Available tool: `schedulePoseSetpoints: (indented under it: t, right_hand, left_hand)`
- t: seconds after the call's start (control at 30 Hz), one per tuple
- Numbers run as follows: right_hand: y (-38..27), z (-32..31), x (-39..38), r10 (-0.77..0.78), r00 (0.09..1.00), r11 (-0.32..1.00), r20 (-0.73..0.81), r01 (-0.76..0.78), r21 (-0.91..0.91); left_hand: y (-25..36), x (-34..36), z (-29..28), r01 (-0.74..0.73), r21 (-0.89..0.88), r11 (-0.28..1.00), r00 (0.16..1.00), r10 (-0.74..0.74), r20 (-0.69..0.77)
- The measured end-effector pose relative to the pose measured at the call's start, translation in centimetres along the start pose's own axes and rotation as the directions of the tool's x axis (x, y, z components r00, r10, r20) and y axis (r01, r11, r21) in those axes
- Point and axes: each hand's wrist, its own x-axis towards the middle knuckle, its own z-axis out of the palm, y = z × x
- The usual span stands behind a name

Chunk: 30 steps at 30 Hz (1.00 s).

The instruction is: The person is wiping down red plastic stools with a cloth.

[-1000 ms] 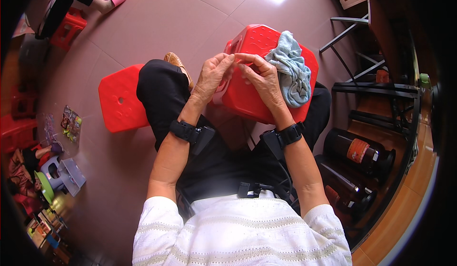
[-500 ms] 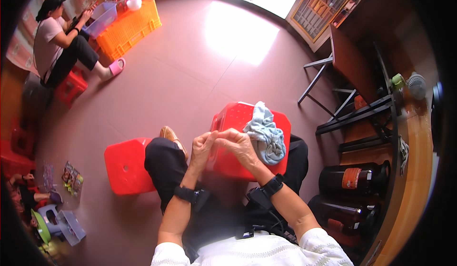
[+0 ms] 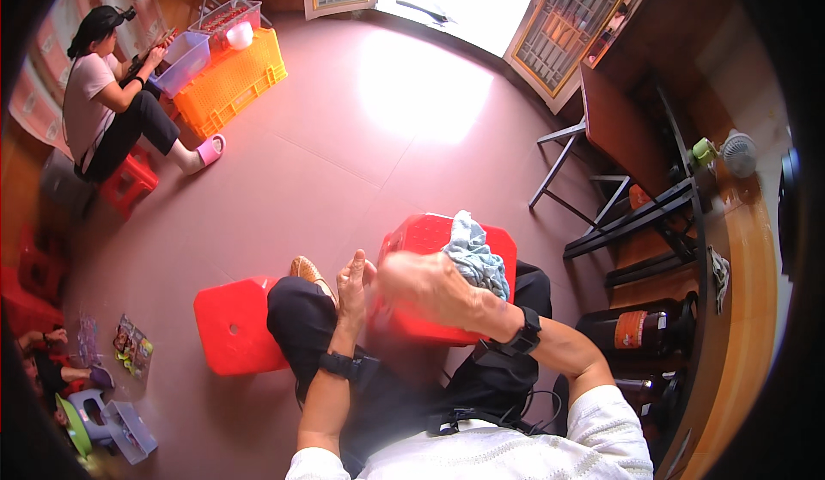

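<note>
My left hand (image 3: 355, 282) is raised near my left knee, thumb up and fingers curled; whether it holds anything I cannot make out. Just to its right, my right hand (image 3: 421, 282) is smeared by motion over the near part of a red plastic stool (image 3: 421, 235), its fingers too blurred to read. A crumpled pale blue cloth (image 3: 473, 252) lies on that stool, beside and beyond my right hand. Black devices are strapped to both wrists.
Another red stool (image 3: 228, 325) is at my left. A person (image 3: 94, 93) sits by an orange crate (image 3: 228, 85) and bins; another (image 3: 47, 364) is partly visible lower left. A folding table (image 3: 623, 145), dark shelf and large jars (image 3: 644, 325) line the right. An open door (image 3: 567, 29) is ahead.
The view has tilted up toward the room. My hands, earlier pinched together, have parted somewhat; my right hand has swung into a blur, its forearm now angled more to the right.
</note>
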Motion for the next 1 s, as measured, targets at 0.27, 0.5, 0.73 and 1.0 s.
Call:
schedulePoseSetpoints:
  t: [0.27,0.5,0.73,1.0]
  right_hand:
    - [-11.5,-4.5,1.8,-0.808,0.586,0.583,-0.055,0.81,0.06]
    - [7.3,-16.2,9.0,-0.441,0.889,0.746,-0.122,0.288,-0.6]
    - [8.5,-11.0,0.3,0.31,0.911,0.803,-0.272,-0.404,-0.437]
    - [7.3,-5.7,-12.5,0.658,0.753,0.743,-0.004,-0.65,-0.16]
  left_hand:
    - [0.5,-0.8,1.8,0.031,0.064,0.997,0.996,-0.036,0.077]
    - [0.4,-2.0,2.5,0.001,0.165,0.986,0.999,0.006,-0.041]
    - [-0.3,-2.4,1.5,0.013,0.157,0.987,0.998,-0.022,0.055]
    - [-2.2,-4.1,2.8,-0.043,0.247,0.968,0.997,0.025,0.073]
